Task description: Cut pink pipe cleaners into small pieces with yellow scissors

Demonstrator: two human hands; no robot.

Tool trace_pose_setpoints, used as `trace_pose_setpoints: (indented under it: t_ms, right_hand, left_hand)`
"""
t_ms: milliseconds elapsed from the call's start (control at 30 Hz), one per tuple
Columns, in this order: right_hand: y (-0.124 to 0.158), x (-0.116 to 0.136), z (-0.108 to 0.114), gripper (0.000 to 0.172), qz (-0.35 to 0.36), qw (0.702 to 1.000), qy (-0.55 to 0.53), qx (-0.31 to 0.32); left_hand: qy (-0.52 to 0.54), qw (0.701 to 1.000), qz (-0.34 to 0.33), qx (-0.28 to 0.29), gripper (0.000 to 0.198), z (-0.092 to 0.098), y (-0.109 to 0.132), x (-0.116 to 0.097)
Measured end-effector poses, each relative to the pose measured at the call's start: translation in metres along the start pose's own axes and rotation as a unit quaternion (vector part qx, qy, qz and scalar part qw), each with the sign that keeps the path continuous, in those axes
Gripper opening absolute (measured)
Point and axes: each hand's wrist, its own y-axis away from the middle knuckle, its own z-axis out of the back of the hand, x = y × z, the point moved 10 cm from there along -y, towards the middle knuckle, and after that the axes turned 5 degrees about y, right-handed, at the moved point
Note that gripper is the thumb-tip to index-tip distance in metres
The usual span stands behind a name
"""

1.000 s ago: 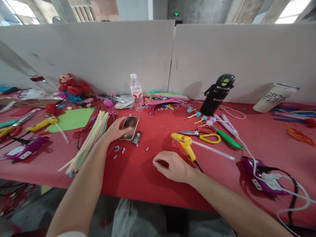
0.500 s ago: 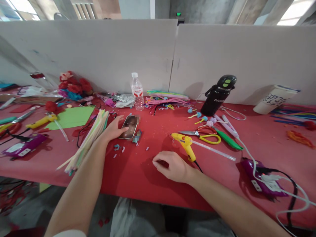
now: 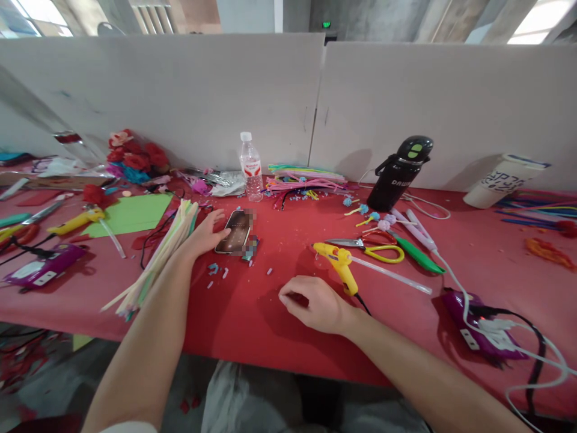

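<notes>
Head view: rectangular dark-screened phone with pale edges (image 3: 233, 233) on red-covered table (image 3: 243, 319), long axis pointing away, leaning right. Bare left hand (image 3: 206, 236) nearer, thumb at left edge, fingers spread, ungripped. Bare right hand (image 3: 315, 305) rightward, nearer the wearer, loosely curled; can't tell if holding anything.

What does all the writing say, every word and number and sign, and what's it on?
"DAW", then an unclear ending: black bottle.
Clear bottle: red print, too small to read.
White cup: dark lettering, too distorted to read.
Green sign at the back: too small to read.
Phone: screen marks too faint to read.
</notes>
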Motion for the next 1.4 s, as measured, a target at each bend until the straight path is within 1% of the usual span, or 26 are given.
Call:
trace_pose_setpoints:
  t_ms: [133, 233, 367, 433, 600, 800, 933, 1000, 1067, 1100, 1233, 1267, 1333, 1400]
  right_hand:
    - [-0.001, 0.002, 0.001, 0.012, 0.002, 1.0, 0.002, -0.002]
    - [-0.002, 0.004, 0.003, 0.013, 0.007, 1.0, 0.001, -0.006]
    - [-0.001, 0.004, 0.003, 0.014, 0.004, 1.0, -0.001, -0.003]
    - [-0.001, 0.003, 0.003, 0.013, 0.001, 1.0, -0.003, -0.001]
    - [-0.001, 0.004, 0.003, 0.013, 0.003, 1.0, -0.006, -0.002]
    - [-0.001, 0.004, 0.003, 0.013, 0.004, 1.0, -0.003, 0.001]
    - [0.0, 0.003, 0.002, 0.014, 0.004, 1.0, 0.0, 0.003]
    - [0.0, 0.003, 0.002, 0.014, 0.003, 1.0, 0.001, 0.001]
    - [0.0, 0.003, 0.001, 0.014, 0.005, 1.0, 0.002, 0.0]
    - [0.0, 0.003, 0.001, 0.014, 0.008, 1.0, 0.002, -0.002]
    - [-0.002, 0.003, 0.003, 0.016, 0.012, 1.0, -0.002, -0.012]
    - [-0.002, 0.003, 0.004, 0.02, 0.009, 1.0, -0.001, -0.014]
    - [-0.001, 0.003, 0.003, 0.035, 0.006, 1.0, 0.01, -0.005]
    - [0.0, 0.005, 0.001, 0.049, 0.013, 0.999, 0.029, 0.015]
  left_hand:
    - [-0.038, 0.999, -0.013, 0.008, 0.079, -0.009, 0.006, -0.021]
    - [-0.058, 0.998, -0.011, 0.007, 0.077, -0.012, 0.008, -0.027]
    - [-0.016, 1.0, 0.005, -0.007, 0.076, -0.008, 0.005, -0.019]
    - [0.003, 1.0, 0.002, -0.002, 0.076, -0.007, 0.004, -0.015]
    - [-0.008, 1.0, -0.017, 0.016, 0.076, -0.008, 0.003, -0.017]
    - [0.02, 1.0, 0.0, 0.009, 0.07, -0.003, 0.002, -0.011]
    - [0.016, 1.0, 0.002, 0.021, 0.069, -0.005, 0.003, -0.009]
    - [0.02, 1.0, 0.005, 0.015, 0.068, -0.004, 0.002, -0.009]
    - [0.029, 1.0, 0.001, -0.011, 0.064, 0.001, 0.0, -0.011]
    - [0.034, 0.999, -0.005, -0.033, 0.06, 0.005, 0.0, -0.013]
    - [0.05, 0.988, -0.034, -0.142, 0.04, 0.03, 0.002, -0.028]
    - [0.056, 0.983, -0.035, -0.169, 0.036, 0.036, 0.005, -0.032]
    - [0.062, 0.975, -0.031, -0.213, 0.033, 0.047, 0.013, -0.038]
    - [0.045, 0.971, -0.024, -0.234, 0.033, 0.052, 0.021, -0.045]
